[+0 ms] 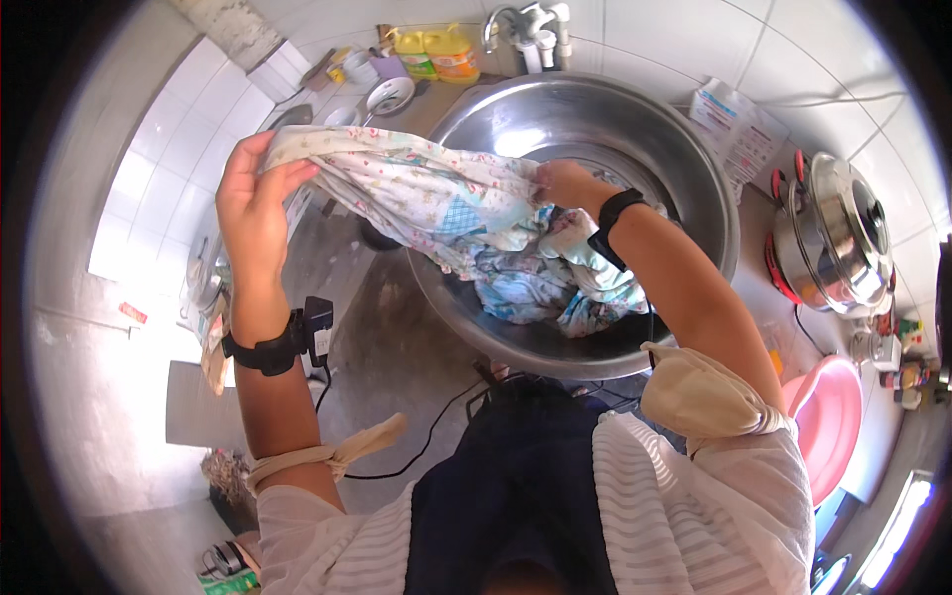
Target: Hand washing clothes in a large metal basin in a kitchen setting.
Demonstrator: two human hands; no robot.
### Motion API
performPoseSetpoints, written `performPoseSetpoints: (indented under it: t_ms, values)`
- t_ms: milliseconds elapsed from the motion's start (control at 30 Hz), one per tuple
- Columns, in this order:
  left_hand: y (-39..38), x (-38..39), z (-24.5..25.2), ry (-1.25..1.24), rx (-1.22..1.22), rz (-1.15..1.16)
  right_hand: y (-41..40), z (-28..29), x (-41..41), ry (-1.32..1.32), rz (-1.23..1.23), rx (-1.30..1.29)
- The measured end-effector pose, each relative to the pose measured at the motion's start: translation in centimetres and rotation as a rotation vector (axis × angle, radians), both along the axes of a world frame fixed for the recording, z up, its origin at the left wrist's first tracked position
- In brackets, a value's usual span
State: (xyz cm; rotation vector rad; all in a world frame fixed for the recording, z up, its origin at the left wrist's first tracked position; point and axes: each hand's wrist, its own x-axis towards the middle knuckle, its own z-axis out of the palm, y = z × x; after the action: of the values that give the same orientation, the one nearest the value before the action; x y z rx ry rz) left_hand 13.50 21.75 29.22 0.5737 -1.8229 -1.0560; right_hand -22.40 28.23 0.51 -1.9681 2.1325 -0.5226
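A white flowered cloth with blue patches is stretched between my hands. My left hand pinches its far left end, out past the rim of a large stainless steel basin. Over the basin, my right hand grips the cloth in a bunch, its fingertips partly hidden by the hand and fabric. Below my right hand the rest of the cloth lies crumpled in the basin, bluish and wet-looking. Its lower folds hang against the basin's left rim.
A tap juts from the tiled wall behind the basin. Yellow pump bottles and a bowl with a spoon stand back left. At right are a lidded steel pot and a pink plastic basin. Black cables hang near my body.
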Motion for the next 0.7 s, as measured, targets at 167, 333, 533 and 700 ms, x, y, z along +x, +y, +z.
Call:
performPoseSetpoints:
  t_ms: [167, 333, 533, 700]
  values:
    - [-2.3, 3.6, -0.8, 0.017, 0.063, 0.113, 2.2, 7.8, -1.5, -0.259, 0.049, 0.114]
    - [-5.0, 1.9, -1.0, -0.009, 0.118, 0.135, 7.1, 16.0, -7.6, -0.652, -0.129, -0.073]
    - [-6.1, -4.7, 1.5, -0.012, 0.028, 0.006, 13.9, 27.8, -15.2, -0.636, -0.253, -0.490]
    - [-5.5, -8.6, 2.8, 0.045, -0.031, 0.022, 19.1, 35.8, -10.3, -0.645, -0.453, -0.691]
